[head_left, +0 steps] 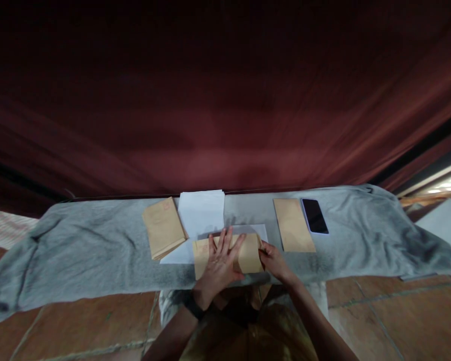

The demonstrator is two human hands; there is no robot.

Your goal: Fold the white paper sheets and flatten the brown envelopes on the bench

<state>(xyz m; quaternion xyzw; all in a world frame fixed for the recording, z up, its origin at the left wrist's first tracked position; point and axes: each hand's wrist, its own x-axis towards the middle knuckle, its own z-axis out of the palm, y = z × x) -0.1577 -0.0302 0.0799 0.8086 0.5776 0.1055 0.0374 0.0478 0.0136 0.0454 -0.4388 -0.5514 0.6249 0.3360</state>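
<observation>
A brown paper envelope (250, 253) lies crosswise in front of me on the grey cloth. My left hand (222, 255) rests flat on it with the fingers spread. At the envelope's right end, my right hand (272, 258) pinches the edge between thumb and fingers. White paper (261, 230) shows beneath and behind the envelope, and another white corner (176, 253) sticks out at its left. What the right fingertips press on from behind is partly hidden.
Left of me sits a stack of brown envelopes (164, 228), beside a pile of white sheets (202, 210). To the right lie a single brown envelope (293, 225) and a phone (314, 215). Grey cloth (97, 245) covers the narrow table; a dark red curtain (225, 125) hangs behind.
</observation>
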